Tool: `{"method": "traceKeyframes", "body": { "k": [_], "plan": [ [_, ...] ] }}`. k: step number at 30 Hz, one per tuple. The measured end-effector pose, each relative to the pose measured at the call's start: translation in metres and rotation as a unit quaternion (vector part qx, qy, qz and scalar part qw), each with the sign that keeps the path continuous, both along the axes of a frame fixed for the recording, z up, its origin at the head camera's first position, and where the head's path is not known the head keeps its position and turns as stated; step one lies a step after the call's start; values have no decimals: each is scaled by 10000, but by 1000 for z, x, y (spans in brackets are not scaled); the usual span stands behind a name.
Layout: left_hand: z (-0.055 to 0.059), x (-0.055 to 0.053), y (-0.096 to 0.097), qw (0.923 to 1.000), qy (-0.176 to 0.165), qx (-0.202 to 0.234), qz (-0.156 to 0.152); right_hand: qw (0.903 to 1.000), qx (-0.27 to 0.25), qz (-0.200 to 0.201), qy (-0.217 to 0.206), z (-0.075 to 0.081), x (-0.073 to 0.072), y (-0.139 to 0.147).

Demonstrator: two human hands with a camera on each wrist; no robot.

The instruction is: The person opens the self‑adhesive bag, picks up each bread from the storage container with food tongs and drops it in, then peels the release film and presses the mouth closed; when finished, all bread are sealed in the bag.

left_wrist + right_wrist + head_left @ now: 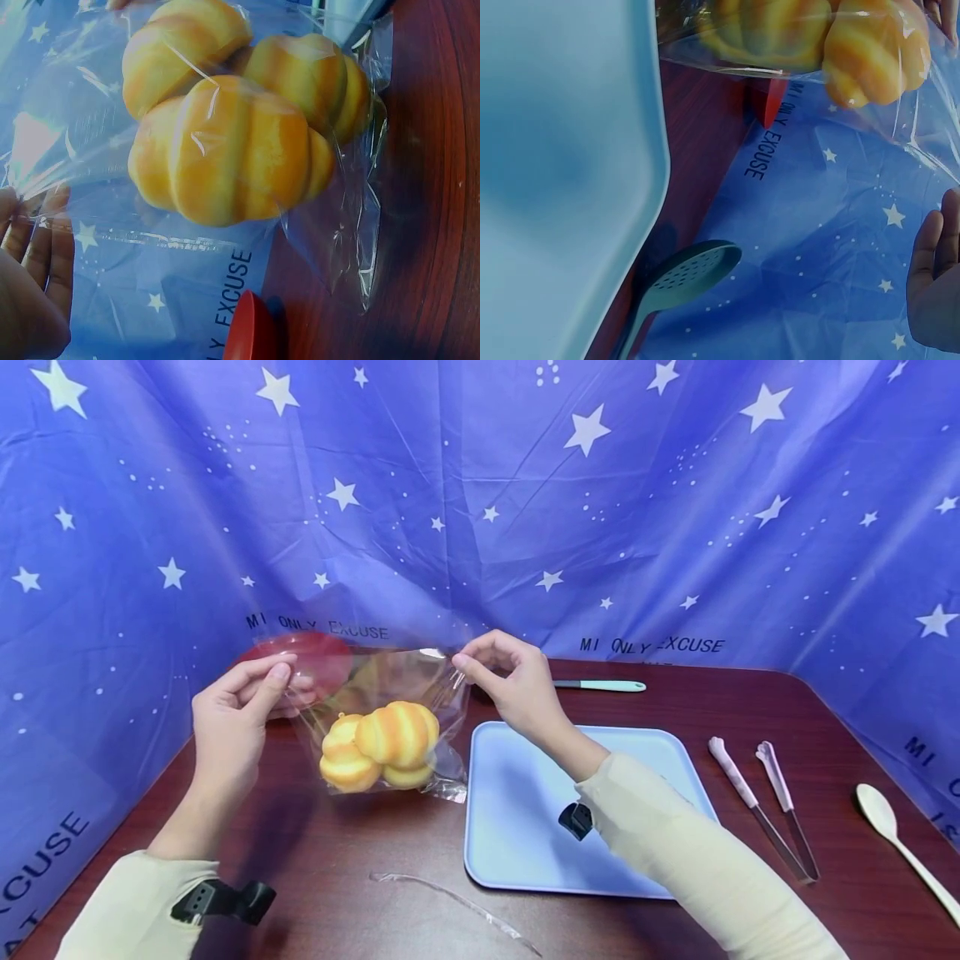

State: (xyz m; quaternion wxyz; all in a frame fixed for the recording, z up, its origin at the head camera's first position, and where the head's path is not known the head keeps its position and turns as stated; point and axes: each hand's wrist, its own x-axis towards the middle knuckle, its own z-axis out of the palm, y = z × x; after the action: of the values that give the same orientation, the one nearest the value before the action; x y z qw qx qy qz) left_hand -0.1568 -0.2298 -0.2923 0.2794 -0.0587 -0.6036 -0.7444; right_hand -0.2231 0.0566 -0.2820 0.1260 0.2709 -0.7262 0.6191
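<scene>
A clear plastic bag [450,727] holds several yellow-orange bread rolls [232,150], bunched at its bottom. My left hand [234,718] pinches the bag's upper left corner between thumb and fingers. At the opposite top corner, my right hand [517,681] pinches the film the same way. Stretched between both hands, the bag hangs over the left side of the table, with the rolls showing through it. Behind the bag, a red bowl [330,664] is partly covered by the film and my left fingers.
A pale blue tray [555,868] lies right of the bag, under my right forearm. Tongs [757,802] and a cream spoon [877,814] are farther right. Behind the tray is a slotted spoon [694,274] with a mint handle. A clear strip [457,902] lies near the front.
</scene>
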Motion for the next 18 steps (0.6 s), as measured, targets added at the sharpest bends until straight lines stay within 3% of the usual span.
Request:
{"method": "traceKeyframes", "body": {
  "k": [6, 18],
  "plan": [
    [0, -1, -7, 9999, -113, 25, 4, 9999, 102, -58, -75, 0, 1, 4],
    [-2, -5, -13, 9986, -36, 114, -512, 9989, -57, 443, -115, -1, -2, 8]
  ]
}}
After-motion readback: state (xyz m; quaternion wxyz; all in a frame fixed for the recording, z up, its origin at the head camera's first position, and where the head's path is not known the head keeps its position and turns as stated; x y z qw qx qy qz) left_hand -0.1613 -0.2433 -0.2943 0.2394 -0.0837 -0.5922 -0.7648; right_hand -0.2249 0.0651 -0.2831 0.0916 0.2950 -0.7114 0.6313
